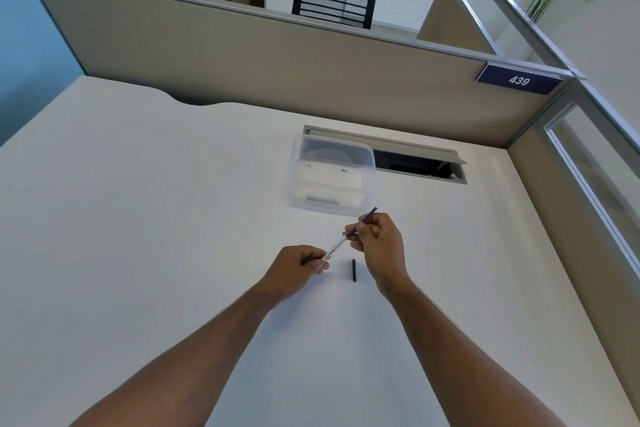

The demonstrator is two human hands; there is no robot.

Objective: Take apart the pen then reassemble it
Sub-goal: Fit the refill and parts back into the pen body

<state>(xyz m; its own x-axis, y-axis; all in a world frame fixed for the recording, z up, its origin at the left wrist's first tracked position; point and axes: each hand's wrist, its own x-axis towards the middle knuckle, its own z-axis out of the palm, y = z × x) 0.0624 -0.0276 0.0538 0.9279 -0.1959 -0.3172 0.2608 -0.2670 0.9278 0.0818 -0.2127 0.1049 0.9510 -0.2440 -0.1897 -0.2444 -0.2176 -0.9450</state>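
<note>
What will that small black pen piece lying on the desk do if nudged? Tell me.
The black pen piece looks short and cylindrical, lying flat on the smooth white desk, so it would probably roll sideways. It seems tiny and likely very light. Pinching it may be fiddly.

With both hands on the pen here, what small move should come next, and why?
Probably the right hand draws the dark refill further out of the white barrel, steadied by the left hand. The refill looks partly out, and the black cap already lies on the desk.
</note>
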